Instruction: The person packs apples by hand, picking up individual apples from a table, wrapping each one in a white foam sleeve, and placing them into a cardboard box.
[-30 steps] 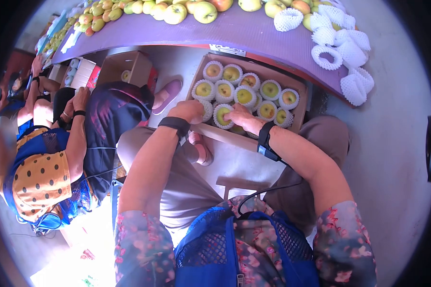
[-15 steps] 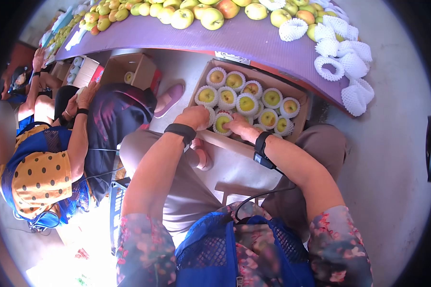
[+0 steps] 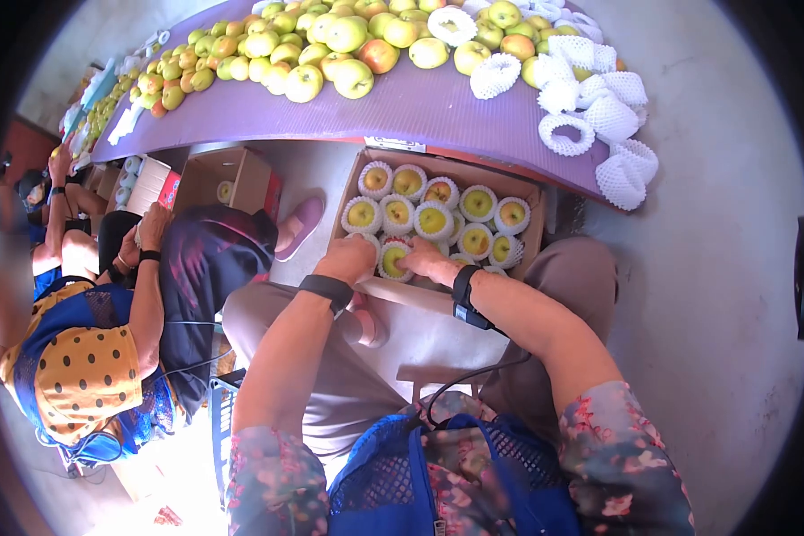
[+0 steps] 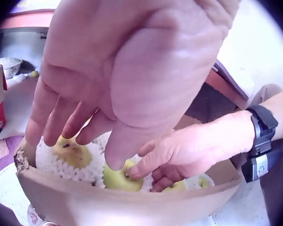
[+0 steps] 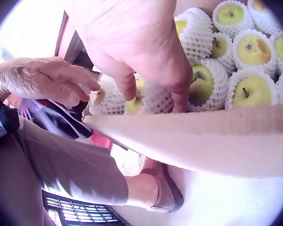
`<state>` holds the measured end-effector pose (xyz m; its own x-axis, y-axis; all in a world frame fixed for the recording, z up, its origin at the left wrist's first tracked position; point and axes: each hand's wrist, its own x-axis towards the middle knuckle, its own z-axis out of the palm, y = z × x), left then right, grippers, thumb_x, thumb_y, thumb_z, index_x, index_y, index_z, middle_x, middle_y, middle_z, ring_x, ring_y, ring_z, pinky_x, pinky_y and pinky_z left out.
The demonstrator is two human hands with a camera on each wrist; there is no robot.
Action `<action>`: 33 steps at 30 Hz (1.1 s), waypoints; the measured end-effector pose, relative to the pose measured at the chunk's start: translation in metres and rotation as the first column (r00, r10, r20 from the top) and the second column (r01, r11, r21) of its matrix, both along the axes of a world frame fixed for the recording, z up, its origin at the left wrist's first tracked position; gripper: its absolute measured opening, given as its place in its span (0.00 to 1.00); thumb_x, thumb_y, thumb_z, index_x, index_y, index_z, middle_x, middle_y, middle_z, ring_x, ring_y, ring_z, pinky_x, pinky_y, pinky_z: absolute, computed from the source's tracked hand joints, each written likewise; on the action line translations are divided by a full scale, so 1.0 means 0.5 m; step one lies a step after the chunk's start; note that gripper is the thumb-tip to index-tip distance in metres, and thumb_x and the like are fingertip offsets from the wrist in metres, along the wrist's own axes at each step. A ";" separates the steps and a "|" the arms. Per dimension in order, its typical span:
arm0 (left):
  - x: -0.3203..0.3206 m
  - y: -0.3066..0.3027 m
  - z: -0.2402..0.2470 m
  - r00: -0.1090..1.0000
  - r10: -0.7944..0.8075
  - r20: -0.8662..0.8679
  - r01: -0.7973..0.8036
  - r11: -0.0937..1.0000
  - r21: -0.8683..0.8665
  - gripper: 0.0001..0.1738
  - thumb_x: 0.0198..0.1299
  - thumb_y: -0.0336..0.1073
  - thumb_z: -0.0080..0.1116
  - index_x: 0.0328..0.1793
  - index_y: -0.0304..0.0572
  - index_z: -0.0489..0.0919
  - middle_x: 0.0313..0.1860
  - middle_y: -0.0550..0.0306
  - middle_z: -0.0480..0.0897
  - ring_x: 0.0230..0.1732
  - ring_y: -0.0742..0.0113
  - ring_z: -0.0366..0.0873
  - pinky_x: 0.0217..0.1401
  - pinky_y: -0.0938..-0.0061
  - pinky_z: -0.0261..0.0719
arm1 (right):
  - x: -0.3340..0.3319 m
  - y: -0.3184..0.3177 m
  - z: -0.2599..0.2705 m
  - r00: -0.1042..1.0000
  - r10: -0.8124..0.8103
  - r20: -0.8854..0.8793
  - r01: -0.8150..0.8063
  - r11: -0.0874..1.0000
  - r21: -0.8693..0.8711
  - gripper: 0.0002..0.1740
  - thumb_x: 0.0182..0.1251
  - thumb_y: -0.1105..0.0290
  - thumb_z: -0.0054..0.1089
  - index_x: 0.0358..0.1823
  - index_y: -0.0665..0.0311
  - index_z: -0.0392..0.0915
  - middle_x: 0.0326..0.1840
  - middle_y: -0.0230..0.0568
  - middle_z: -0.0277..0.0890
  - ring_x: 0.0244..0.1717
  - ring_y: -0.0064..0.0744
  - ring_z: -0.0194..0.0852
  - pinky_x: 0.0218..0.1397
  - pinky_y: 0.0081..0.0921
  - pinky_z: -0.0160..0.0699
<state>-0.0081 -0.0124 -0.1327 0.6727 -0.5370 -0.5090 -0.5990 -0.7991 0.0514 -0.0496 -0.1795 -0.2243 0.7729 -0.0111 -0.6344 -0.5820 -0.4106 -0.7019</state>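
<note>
Seating a netted apple (image 3: 393,259) in the near row of the cardboard box (image 3: 408,293) looks to be the step in hand: the right hand (image 3: 427,262) reaches over the box's front wall, a finger and the thumb bent down either side of the fruit in a light pinch, as the right wrist view shows. The left hand (image 3: 348,259) lies just beside it, fingers loose and nearly straight, gripping nothing, its tips resting on the foam of the neighbouring fruit. The apple sits low against the near wall, between the two hands, touching the nets around it. By my judgement the next move calls for a gentle downward push and a slight twist, so the sleeve stays up round the fruit and the row closes without bruising. The apple is smooth, waxy, yellow-green and round, with a dimple on top; its sleeve is soft white foam mesh, springy and open-celled. The box is plain brown corrugated card, rough along its cut rim. Above, loose foam nets (image 3: 598,116) and bare apples (image 3: 330,54) lie on a purple-covered table (image 3: 402,112)
</note>
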 end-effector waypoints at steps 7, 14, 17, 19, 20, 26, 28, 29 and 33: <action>0.019 0.016 0.148 0.997 0.030 0.071 -0.003 0.935 -0.354 0.15 0.58 0.41 0.56 0.35 0.33 0.83 0.31 0.38 0.82 0.39 0.41 0.82 0.44 0.54 0.78 | 0.005 -0.011 0.050 0.974 0.225 0.025 -0.216 0.955 -0.206 0.39 0.51 0.62 0.72 0.64 0.71 0.67 0.54 0.56 0.77 0.46 0.47 0.82 0.42 0.39 0.84; 0.064 -0.015 0.218 0.996 0.084 0.005 -0.067 0.825 -0.562 0.17 0.59 0.42 0.56 0.38 0.32 0.83 0.30 0.39 0.82 0.36 0.41 0.80 0.40 0.56 0.76 | -0.014 -0.046 0.252 0.677 0.675 0.291 -0.473 0.703 -0.531 0.15 0.54 0.68 0.64 0.40 0.71 0.82 0.38 0.57 0.82 0.43 0.54 0.83 0.47 0.45 0.82; 0.073 -0.027 0.235 0.997 0.071 0.025 -0.042 0.799 -0.599 0.16 0.59 0.43 0.55 0.39 0.38 0.83 0.33 0.41 0.83 0.38 0.41 0.80 0.43 0.53 0.76 | -0.008 -0.068 0.379 0.630 0.701 0.334 -0.472 0.688 -0.552 0.14 0.58 0.67 0.63 0.43 0.68 0.80 0.38 0.57 0.82 0.43 0.56 0.82 0.47 0.47 0.80; 0.070 -0.038 0.240 0.995 0.097 0.036 -0.049 0.746 -0.664 0.15 0.60 0.44 0.55 0.39 0.41 0.83 0.31 0.42 0.82 0.38 0.41 0.81 0.43 0.52 0.76 | 0.009 -0.091 0.387 0.581 0.658 0.479 -0.375 0.739 -0.560 0.13 0.60 0.65 0.62 0.42 0.66 0.79 0.35 0.55 0.82 0.40 0.56 0.81 0.46 0.47 0.79; 0.070 -0.047 0.245 0.992 0.126 -0.008 -0.099 0.738 -0.667 0.15 0.60 0.43 0.56 0.41 0.38 0.83 0.32 0.42 0.83 0.38 0.44 0.82 0.43 0.55 0.77 | 0.019 -0.103 0.395 0.595 0.628 0.502 -0.345 0.763 -0.546 0.12 0.60 0.65 0.62 0.41 0.66 0.79 0.34 0.54 0.82 0.39 0.56 0.82 0.45 0.47 0.79; 0.070 -0.091 0.266 0.977 0.212 -0.025 -0.160 0.652 -0.741 0.16 0.59 0.38 0.59 0.48 0.32 0.82 0.34 0.43 0.85 0.38 0.54 0.85 0.45 0.66 0.79 | 0.060 -0.168 0.437 0.564 0.367 0.740 -0.056 0.911 -0.410 0.11 0.60 0.66 0.63 0.39 0.66 0.80 0.31 0.52 0.82 0.35 0.51 0.83 0.40 0.42 0.80; 0.066 -0.107 0.265 0.979 0.204 -0.026 -0.154 0.643 -0.750 0.16 0.59 0.37 0.59 0.48 0.32 0.81 0.34 0.44 0.85 0.37 0.55 0.84 0.44 0.66 0.80 | 0.059 -0.194 0.448 0.532 0.315 0.786 0.043 0.917 -0.397 0.09 0.61 0.66 0.62 0.37 0.64 0.79 0.30 0.49 0.82 0.34 0.49 0.83 0.38 0.41 0.80; 0.065 -0.114 0.263 0.981 0.192 -0.015 -0.137 0.641 -0.755 0.16 0.60 0.37 0.59 0.49 0.32 0.81 0.34 0.44 0.85 0.37 0.55 0.84 0.44 0.66 0.79 | 0.056 -0.206 0.458 0.533 0.287 0.796 0.096 0.914 -0.394 0.08 0.61 0.66 0.62 0.37 0.63 0.79 0.30 0.49 0.82 0.34 0.49 0.83 0.38 0.41 0.80; 0.056 -0.134 0.267 0.990 0.138 0.013 -0.080 0.646 -0.759 0.17 0.61 0.38 0.60 0.51 0.34 0.80 0.34 0.45 0.84 0.35 0.56 0.84 0.41 0.66 0.79 | 0.037 -0.256 0.488 0.508 0.312 0.803 0.351 0.776 -0.523 0.06 0.60 0.68 0.61 0.33 0.61 0.76 0.27 0.45 0.81 0.31 0.48 0.83 0.36 0.43 0.79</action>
